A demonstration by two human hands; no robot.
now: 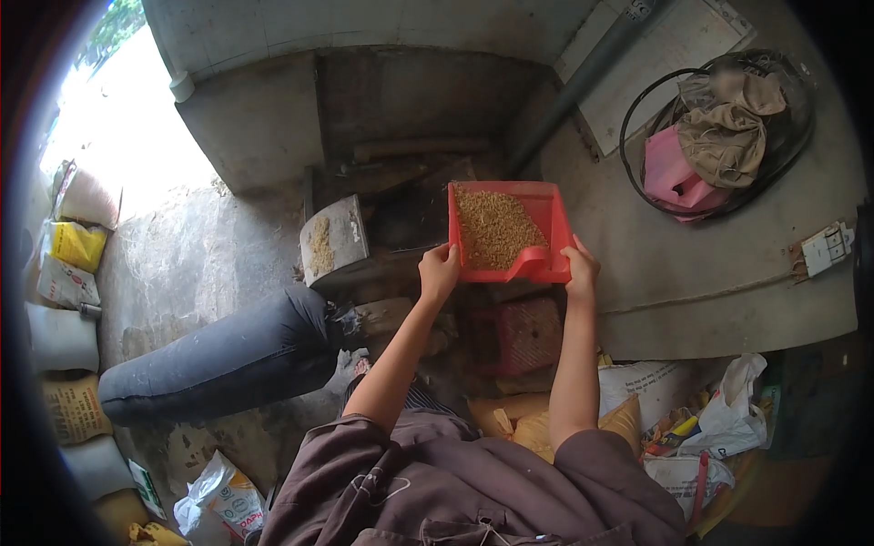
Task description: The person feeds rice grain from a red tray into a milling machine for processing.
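A red plastic dustpan (557, 214) is held up in front of me, with a heap of yellowish-brown grains (499, 227) in it. My left hand (440, 271) grips its near left corner, fingers mostly hidden behind the side wall. At the near right corner, my right hand (581, 266) is closed on the edge. A curved red handle-like piece (528, 262) rises from the near side. Below and to the left of the dustpan, a pale grey scoop-like tray (341, 238) carries a small patch of similar grains.
A dark-blue shape like a trouser leg (228, 359) stretches across the floor at left. Sacks (77, 407) line the left wall. A red plastic stool-like object (528, 332) stands below the dustpan. Bags (728, 409) lie at lower right; a black-rimmed bundle (728, 141) sits at upper right.
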